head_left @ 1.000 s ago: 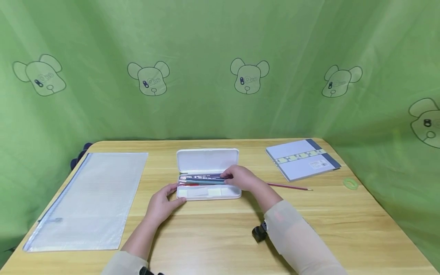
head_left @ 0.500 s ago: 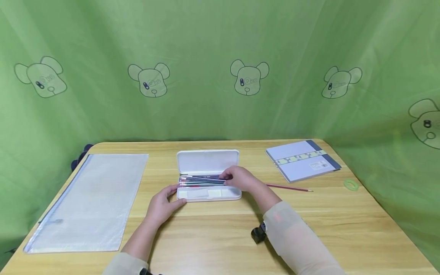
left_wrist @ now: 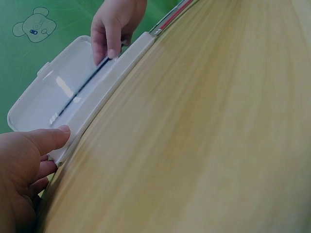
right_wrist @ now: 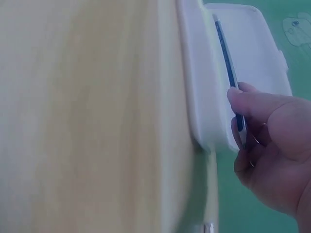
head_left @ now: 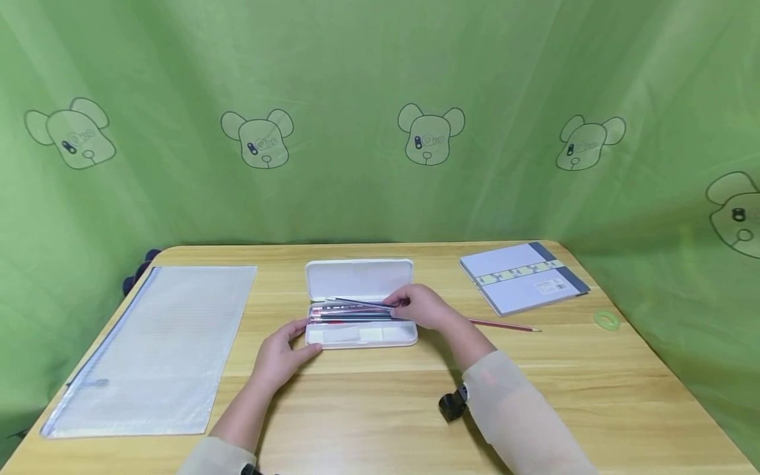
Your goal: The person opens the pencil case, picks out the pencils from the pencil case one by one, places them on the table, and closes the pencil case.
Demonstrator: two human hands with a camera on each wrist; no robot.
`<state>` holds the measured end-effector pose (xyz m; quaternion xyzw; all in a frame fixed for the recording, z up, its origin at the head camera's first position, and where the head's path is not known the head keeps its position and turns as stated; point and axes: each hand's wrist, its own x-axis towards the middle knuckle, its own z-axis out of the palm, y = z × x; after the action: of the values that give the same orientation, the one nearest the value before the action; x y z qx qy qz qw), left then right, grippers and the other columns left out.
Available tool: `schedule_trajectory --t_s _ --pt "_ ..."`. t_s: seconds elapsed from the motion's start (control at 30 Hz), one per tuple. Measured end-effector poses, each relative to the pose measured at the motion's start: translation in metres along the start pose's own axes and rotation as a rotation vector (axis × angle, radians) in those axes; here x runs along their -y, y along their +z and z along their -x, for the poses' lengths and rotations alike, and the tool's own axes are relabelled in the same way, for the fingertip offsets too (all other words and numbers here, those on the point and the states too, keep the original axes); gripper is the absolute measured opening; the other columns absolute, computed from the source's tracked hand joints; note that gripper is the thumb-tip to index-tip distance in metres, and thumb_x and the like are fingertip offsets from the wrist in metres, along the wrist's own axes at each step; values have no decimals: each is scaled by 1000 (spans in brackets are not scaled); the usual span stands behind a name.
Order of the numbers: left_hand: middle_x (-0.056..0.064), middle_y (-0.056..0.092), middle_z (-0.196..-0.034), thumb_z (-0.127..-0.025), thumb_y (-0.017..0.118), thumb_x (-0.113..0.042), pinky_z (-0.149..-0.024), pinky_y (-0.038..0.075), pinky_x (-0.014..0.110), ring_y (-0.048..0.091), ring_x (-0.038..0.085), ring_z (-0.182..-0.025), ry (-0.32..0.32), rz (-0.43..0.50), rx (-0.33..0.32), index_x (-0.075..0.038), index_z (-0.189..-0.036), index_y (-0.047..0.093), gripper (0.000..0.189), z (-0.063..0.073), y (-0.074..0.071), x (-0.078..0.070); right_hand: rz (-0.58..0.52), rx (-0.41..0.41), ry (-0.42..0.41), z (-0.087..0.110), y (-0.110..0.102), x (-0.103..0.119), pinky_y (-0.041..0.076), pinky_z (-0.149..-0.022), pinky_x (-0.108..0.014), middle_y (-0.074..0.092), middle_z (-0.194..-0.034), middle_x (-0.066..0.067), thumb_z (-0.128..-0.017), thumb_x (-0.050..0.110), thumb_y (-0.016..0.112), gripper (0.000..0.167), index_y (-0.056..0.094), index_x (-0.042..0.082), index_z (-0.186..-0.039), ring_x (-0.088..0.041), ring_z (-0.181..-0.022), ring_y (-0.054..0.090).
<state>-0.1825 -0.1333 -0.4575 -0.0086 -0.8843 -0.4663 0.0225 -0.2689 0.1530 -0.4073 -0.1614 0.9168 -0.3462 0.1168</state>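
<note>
A white pencil case stands with its lid up in the head view, several pencils lying in its back compartment. My left hand grips the case's left end, thumb on the front corner and fingers along the side. Over the case, my right hand pinches a dark blue pencil between thumb and fingers. That pencil's left end is raised above the others, as the right wrist view shows with the pencil in front of the lid.
A red pencil lies right of the case on the wooden table. Further right are a banded notebook and a green ring. A clear zip pouch lies on the left. Green curtain hangs behind.
My right hand has lifted the dark blue pencil from the pencils in the case and shifted slightly to the right. My left hand has stayed on the case's left end.
</note>
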Motion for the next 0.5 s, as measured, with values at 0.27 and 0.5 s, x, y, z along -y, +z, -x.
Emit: schedule_trajectory --t_s 0.27,0.5 --pt "16 61 -136 -83 77 -24 -117 33 52 47 37 -136 -2 -4 5 -2 -133 57 58 1 -1 0 -56 -26 -51 18 -23 -16 49 -77 -26 71 -101 -10 -86 10 71 25 72 4 -111 -15 -86 57" --pt "16 60 -136 -83 77 -24 -118 32 52 46 36 -137 -3 -3 7 -3 -134 57 58 0 0 1 -17 -68 -36 41 -45 -34 48 -75 -26 72 -99 -10 -87 9 70 24 73 4 -110 -15 -86 57"
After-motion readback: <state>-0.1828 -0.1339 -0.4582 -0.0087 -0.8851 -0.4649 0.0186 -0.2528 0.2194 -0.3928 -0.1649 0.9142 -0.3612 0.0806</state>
